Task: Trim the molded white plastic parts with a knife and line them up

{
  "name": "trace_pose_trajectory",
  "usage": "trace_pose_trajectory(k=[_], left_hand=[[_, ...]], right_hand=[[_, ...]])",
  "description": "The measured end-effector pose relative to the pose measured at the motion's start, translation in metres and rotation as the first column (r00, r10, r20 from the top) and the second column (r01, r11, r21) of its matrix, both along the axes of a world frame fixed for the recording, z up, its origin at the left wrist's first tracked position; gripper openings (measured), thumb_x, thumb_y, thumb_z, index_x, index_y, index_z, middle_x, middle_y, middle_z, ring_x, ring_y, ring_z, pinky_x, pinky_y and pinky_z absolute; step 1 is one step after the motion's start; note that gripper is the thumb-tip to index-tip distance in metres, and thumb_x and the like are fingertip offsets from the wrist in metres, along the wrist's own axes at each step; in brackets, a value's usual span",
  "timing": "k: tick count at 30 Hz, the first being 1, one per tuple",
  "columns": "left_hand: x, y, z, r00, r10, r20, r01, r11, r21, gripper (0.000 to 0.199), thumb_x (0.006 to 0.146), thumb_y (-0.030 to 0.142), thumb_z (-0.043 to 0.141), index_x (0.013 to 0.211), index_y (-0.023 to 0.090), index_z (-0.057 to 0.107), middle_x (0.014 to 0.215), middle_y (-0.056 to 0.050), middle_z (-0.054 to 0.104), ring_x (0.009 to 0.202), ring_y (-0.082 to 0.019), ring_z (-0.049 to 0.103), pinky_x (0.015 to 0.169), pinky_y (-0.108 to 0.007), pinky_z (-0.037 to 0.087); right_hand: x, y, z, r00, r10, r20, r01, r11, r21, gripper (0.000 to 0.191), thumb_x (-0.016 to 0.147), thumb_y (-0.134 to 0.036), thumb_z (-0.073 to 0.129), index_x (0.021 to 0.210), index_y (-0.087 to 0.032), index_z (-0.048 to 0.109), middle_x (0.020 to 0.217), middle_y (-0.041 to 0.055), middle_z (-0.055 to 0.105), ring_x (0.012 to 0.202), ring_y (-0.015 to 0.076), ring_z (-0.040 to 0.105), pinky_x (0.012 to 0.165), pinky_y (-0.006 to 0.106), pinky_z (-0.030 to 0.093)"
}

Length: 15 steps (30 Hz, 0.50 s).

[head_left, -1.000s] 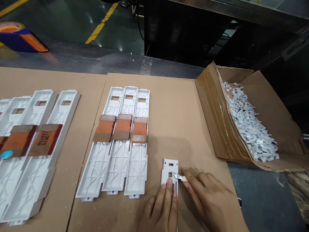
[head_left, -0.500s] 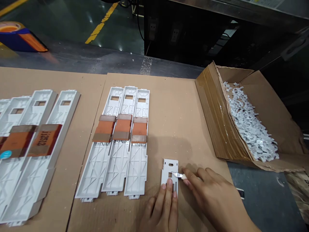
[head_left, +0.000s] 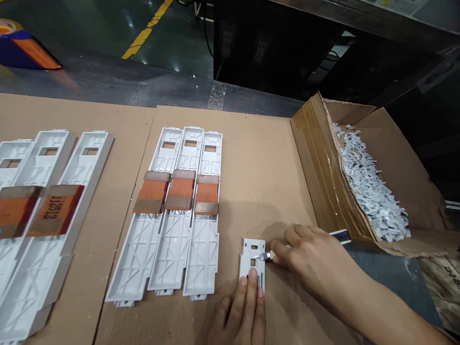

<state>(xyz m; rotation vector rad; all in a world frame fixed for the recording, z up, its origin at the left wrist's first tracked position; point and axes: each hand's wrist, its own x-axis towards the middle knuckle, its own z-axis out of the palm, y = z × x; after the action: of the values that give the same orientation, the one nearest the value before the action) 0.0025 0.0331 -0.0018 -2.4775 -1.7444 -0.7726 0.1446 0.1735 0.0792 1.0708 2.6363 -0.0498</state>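
Note:
A small white plastic plate [head_left: 251,251] with a square hole and a slot lies flat on the cardboard. My left hand [head_left: 239,311] holds it down, fingertips on its lower end. My right hand [head_left: 309,258] grips a craft knife [head_left: 266,256], its short blade touching the plate's right edge beside the square hole. The knife's dark rear end [head_left: 340,236] sticks out past my knuckles. To the left lie three long white ribbed plastic panels [head_left: 172,239], side by side, each with an orange-brown tape band [head_left: 181,190].
More taped white panels [head_left: 68,153] lie on the cardboard sheet [head_left: 266,143] at left. An open cardboard box [head_left: 319,177] at right holds many white plastic scraps [head_left: 370,187]. Beyond the table edge are a dark floor with a yellow line [head_left: 143,33] and a blue-orange object [head_left: 21,48].
My right hand has swung outward to the right, turning the knife so its rear end shows past my knuckles. The blade stays at the plate's edge, and my left hand has not moved.

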Motion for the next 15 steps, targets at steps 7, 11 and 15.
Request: trace_pose_trajectory(k=[7,11,15], left_hand=[[0.003,-0.001,-0.002,1.0,0.025,-0.004,-0.025,1.0,0.006,0.027,0.085,0.015,0.041,0.095,0.016,0.066,0.106,-0.008,0.067,0.107,-0.019,0.054,0.075,-0.03,0.038],[0.005,0.0,-0.005,0.999,0.047,-0.001,-0.047,0.998,0.034,0.026,0.085,0.013,0.041,0.092,0.017,0.066,0.104,-0.007,0.068,0.104,-0.018,0.056,0.074,-0.03,0.039],[0.005,0.001,-0.007,0.998,0.06,-0.022,-0.058,0.994,0.09,0.023,0.085,0.013,0.044,0.089,0.018,0.067,0.101,-0.006,0.069,0.1,-0.018,0.057,0.073,-0.03,0.039]], right_hand=[[-0.014,0.028,0.005,0.982,0.18,0.061,-0.175,0.98,-0.091,0.01,0.069,-0.017,0.072,0.066,-0.022,0.064,0.062,0.0009,0.061,0.062,0.0188,0.053,0.055,0.032,0.027],[-0.024,0.043,0.005,0.948,0.299,0.11,-0.283,0.948,-0.144,0.009,0.07,-0.018,0.07,0.065,-0.022,0.065,0.063,0.0022,0.062,0.061,0.0169,0.052,0.056,0.032,0.025],[-0.037,0.054,0.01,0.891,0.438,0.117,-0.421,0.896,-0.144,0.017,0.068,-0.014,0.069,0.055,-0.022,0.06,0.06,0.0005,0.061,0.057,0.0147,0.048,0.058,0.033,0.027]])
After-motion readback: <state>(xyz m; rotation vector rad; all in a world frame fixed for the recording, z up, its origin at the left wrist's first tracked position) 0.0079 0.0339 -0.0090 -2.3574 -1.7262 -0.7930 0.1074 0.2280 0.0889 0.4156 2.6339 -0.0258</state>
